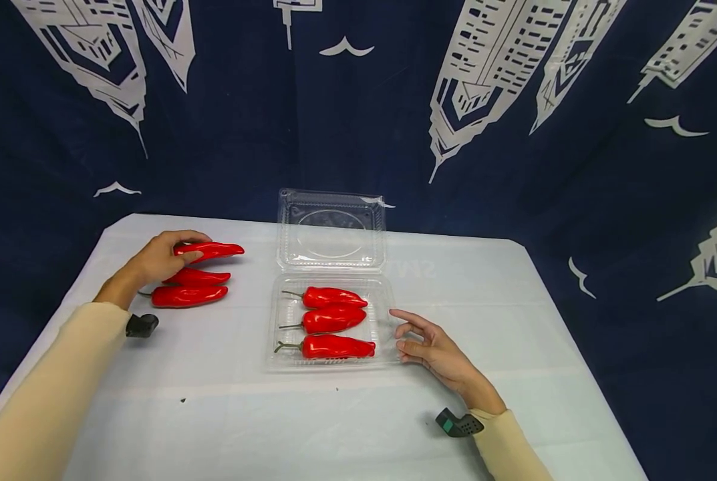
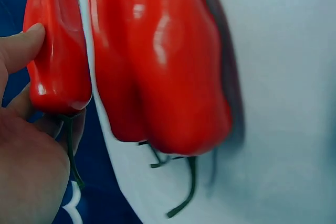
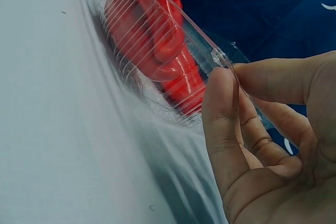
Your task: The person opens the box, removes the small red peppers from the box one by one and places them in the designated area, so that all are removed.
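Note:
At the table's far left, my left hand (image 1: 164, 256) holds a red pepper (image 1: 216, 250) between thumb and fingers. In the left wrist view the thumb lies across that pepper (image 2: 58, 61), its green stem hanging toward the palm. Two more red peppers (image 1: 190, 296) lie side by side on the table just nearer to me. A clear plastic clamshell box (image 1: 334, 367) stands mid-table, its lid (image 1: 331, 234) folded back. Inside lie three red peppers (image 1: 339, 346), stems pointing left. My right hand (image 1: 436, 351) pinches the box's right rim between thumb and index finger.
A white cloth covers the table (image 1: 310, 434). Behind it hangs a dark blue curtain (image 1: 358, 120) printed with white buildings and birds. A small dark speck (image 1: 183, 400) lies on the cloth at front left. A black camera (image 1: 459, 423) sits on my right wrist.

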Available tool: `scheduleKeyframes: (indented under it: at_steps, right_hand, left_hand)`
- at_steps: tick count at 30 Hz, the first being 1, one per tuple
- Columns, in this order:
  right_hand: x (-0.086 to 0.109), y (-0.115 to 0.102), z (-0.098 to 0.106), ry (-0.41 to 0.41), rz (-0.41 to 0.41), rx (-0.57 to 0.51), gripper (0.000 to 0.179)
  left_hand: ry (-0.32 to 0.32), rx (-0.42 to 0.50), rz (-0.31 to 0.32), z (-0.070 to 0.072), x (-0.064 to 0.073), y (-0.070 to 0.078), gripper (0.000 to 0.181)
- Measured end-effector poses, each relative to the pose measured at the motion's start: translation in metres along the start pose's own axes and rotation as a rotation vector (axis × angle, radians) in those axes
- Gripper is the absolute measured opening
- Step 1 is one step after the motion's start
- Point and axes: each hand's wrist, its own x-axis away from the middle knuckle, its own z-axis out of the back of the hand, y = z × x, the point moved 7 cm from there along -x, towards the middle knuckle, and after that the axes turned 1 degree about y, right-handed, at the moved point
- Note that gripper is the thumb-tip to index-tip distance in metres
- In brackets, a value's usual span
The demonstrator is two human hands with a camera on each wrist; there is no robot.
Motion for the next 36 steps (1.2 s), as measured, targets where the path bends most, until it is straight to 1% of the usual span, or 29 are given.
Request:
scheduleKeyframes:
  at_steps: [4,11,16,21,29,36]
  right_hand:
    - [0.0,0.0,-0.001,0.003,-0.005,0.0,0.068]
    - [0.0,0.0,0.0,0.008,-0.005,-0.001,0.068]
    - [0.0,0.001,0.0,0.007,-0.005,-0.004,0.069]
    - [0.0,0.002,0.0,0.007,0.0,-0.001,0.068]
    - [-0.001,0.001,-0.001,-0.019,0.027,-0.002,0.069]
    - [0.0,0.0,0.0,-0.02,0.032,-0.003,0.068]
  left_hand:
    - [-0.01,0.001,0.013,-0.003,-0.001,-0.008,0.045]
    - [-0.017,-0.006,0.021,-0.006,-0.001,-0.012,0.043]
    - [-0.038,-0.036,0.025,-0.011,-0.001,-0.016,0.041]
    - [-0.042,-0.046,0.031,-0.014,-0.001,-0.021,0.04]
    - [-0.037,-0.047,0.018,-0.012,0.001,-0.019,0.043]
    - [-0.027,-0.056,0.024,-0.007,0.004,-0.018,0.045]
